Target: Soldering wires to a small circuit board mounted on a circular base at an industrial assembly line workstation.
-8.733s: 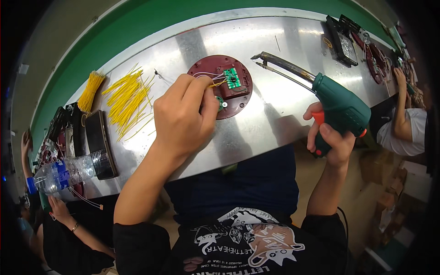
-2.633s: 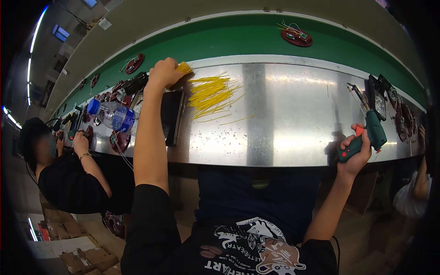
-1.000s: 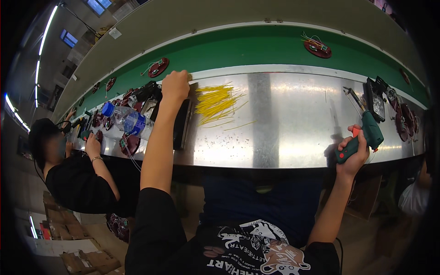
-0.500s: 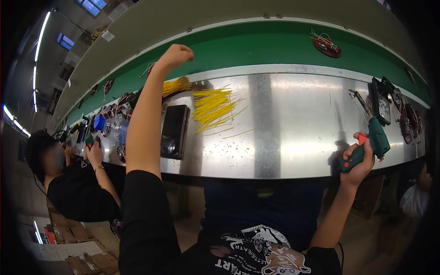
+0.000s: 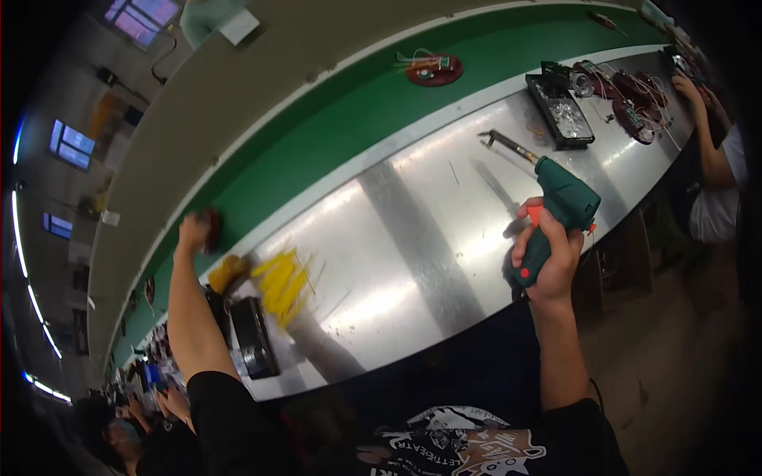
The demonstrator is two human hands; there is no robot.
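On the right, my right hand (image 5: 553, 266) is wrapped round the handle of a green soldering gun (image 5: 570, 194), one finger at its red trigger. The metal tip points away to the upper left, above the steel bench. My left hand (image 5: 191, 235) reaches far over to the green belt and grips the edge of a dark red oval part (image 5: 210, 230). Blur hides the exact finger placement. Below that hand lie a bundle of yellow wires (image 5: 228, 273), a loose spread of yellow wires (image 5: 282, 287) and a black box (image 5: 253, 337).
The green belt (image 5: 333, 131) runs behind the steel bench (image 5: 425, 238), carrying another dark red part with wires (image 5: 434, 70). A black tray (image 5: 560, 113) and several wired red parts (image 5: 635, 103) lie at the far right. Other people work at both ends.
My view has swung to the right and tilted. My left hand, empty over the belt before, is now at a dark red part there. My right hand still holds the soldering gun.
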